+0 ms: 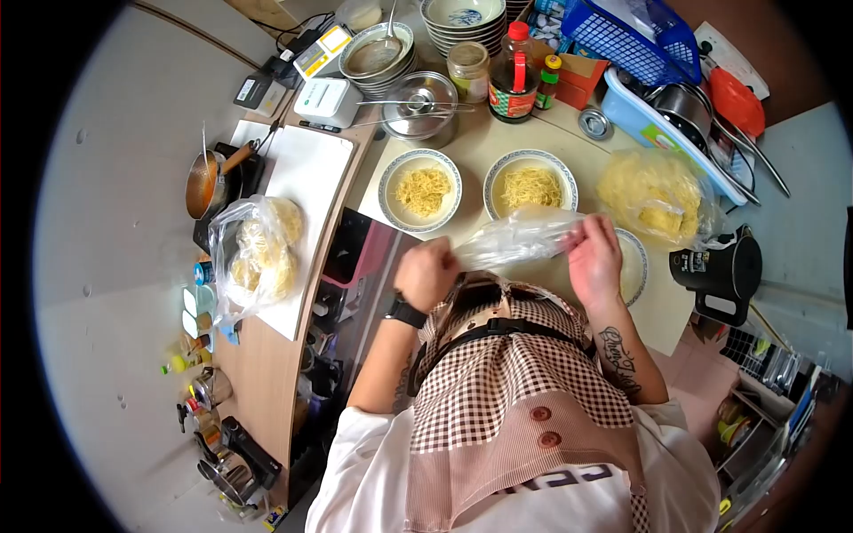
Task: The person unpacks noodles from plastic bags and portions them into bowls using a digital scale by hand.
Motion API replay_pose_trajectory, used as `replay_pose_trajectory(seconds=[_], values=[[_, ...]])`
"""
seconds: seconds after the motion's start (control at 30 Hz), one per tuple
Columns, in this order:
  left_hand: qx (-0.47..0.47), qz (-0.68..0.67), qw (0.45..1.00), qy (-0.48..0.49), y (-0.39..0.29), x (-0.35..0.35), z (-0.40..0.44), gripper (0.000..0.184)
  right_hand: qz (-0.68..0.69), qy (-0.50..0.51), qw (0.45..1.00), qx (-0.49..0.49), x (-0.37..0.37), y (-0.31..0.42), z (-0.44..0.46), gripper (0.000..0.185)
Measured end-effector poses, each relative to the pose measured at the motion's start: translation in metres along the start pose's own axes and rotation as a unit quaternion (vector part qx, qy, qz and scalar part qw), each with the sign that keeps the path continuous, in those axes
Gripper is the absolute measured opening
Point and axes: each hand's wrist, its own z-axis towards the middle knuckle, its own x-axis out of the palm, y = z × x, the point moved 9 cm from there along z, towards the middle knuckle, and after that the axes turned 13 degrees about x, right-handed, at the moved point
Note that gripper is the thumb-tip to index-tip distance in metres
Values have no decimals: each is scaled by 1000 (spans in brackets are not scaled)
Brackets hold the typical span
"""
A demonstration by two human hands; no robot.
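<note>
A clear plastic bag (520, 242) is stretched between my two hands, in front of my apron. My left hand (426, 274) is closed on its left end, and my right hand (593, 256) pinches the other end. Just beyond the bag stand two patterned bowls, the left bowl (387, 206) and the middle bowl (569, 175), each with yellow noodles (531, 187) inside. A third bowl (636, 282) sits partly hidden behind my right hand. To the right of my right hand lies a bag of yellow noodles (662, 200).
A lidded pot (419, 107), a jar (468, 71), a dark sauce bottle (514, 84) and stacked bowls (462, 31) line the back. A black kettle (718, 271) stands right. On the left counter, another bag (260, 253) rests on a white board (311, 169) near a pan (209, 186).
</note>
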Motion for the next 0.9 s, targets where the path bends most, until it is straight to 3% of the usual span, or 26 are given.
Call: replay_pose_trajectory(seconds=[0.03, 0.07, 0.17, 0.2, 0.23, 0.3, 0.33, 0.37, 0.43, 0.47, 0.57, 0.63, 0.67, 0.7, 0.77, 0.83, 0.9], values=[[-6, 31, 999, -25, 9, -11, -6, 16, 26, -6, 1000, 1, -5, 2, 0, 8], [-88, 52, 989, 107, 30, 2, -16, 21, 52, -12, 999, 1, -7, 2, 0, 9], [30, 106, 994, 27, -13, -9, 3, 45, 6, -29, 998, 61, 2, -19, -4, 12], [60, 36, 996, 58, -23, 9, 8, 70, -13, -41, 997, 63, 10, -20, -5, 13], [134, 29, 991, 12, -55, 5, 16, 63, -38, -36, 996, 68, 14, -23, -6, 13], [118, -37, 991, 57, -59, 35, 22, 45, -85, -25, 993, 75, 20, -25, -4, 15], [164, -57, 985, -22, -58, 32, 26, 25, -123, -37, 991, 48, 21, -17, -1, 13], [91, -102, 990, -42, -39, 35, 24, 22, -218, -43, 975, -27, 19, -2, 6, 11], [-53, -189, 977, -77, -19, 23, 25, 18, -393, -57, 901, -175, 28, 25, 12, 9], [-64, -209, 971, -99, -10, 19, 24, 19, -503, -92, 829, -228, 28, 38, 5, 6], [-78, -219, 968, -95, -6, 12, 24, 14, -592, 31, 570, -569, 126, 58, -83, 15], [-146, -351, 920, -90, -1, 23, 17, 13, -561, 206, 589, -543, 157, 25, -102, 18], [-176, -415, 888, -86, -2, 29, 16, 12, -637, 216, 590, -447, 151, -9, -77, 15], [-181, -424, 880, -111, -2, 25, 15, 11, -777, 201, 567, -186, 123, -54, -30, 18], [-160, -365, 904, -155, 15, 19, 9, 9, -901, 161, 395, -82, 54, -113, 12, 29], [-127, -215, 957, -149, 30, 9, -1, 8, -867, 173, 395, -248, 60, -122, -2, 31], [-90, -124, 976, -155, 30, -2, -10, 8, -830, 222, 441, -259, 64, -121, -9, 31]])
